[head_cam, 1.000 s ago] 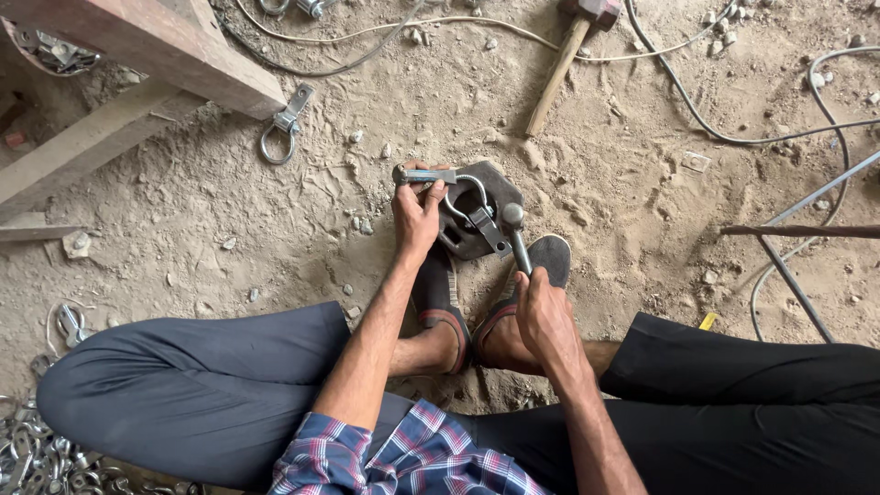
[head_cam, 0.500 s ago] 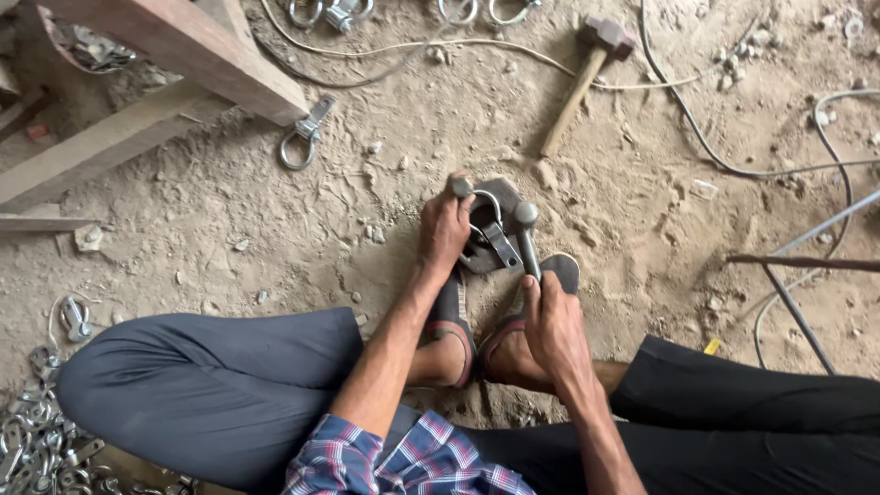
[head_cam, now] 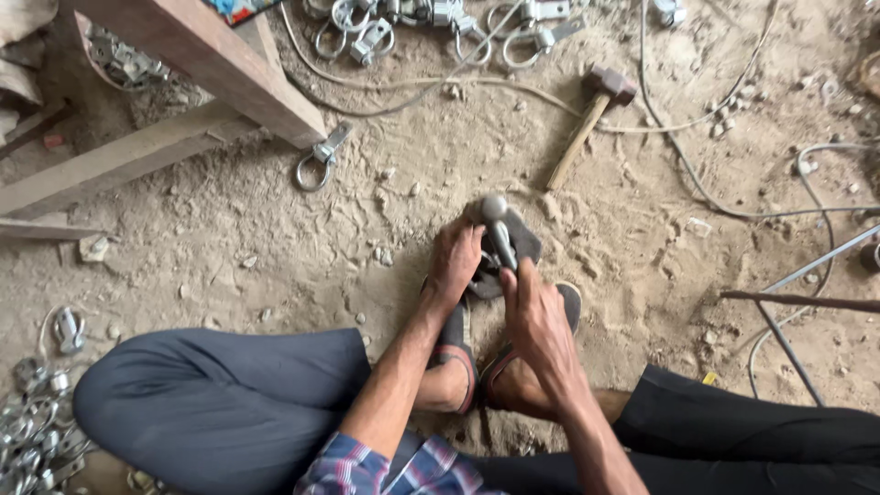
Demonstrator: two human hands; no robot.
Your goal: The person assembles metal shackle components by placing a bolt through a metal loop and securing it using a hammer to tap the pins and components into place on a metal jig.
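The right hand (head_cam: 536, 316) has its fingers (head_cam: 510, 275) wrapped round the near end of a metal bar (head_cam: 500, 238), whose knob points far. The left hand (head_cam: 456, 261), fingers curled, presses a dark block (head_cam: 527, 240) just left of the bar on the dirt floor (head_cam: 275, 238). A hammer (head_cam: 587, 119) lies far right, well apart.

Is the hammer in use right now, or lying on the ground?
Lying on the ground. The hammer rests flat on the dirt, beyond both hands; the left hand and right hand are on the metal tool.
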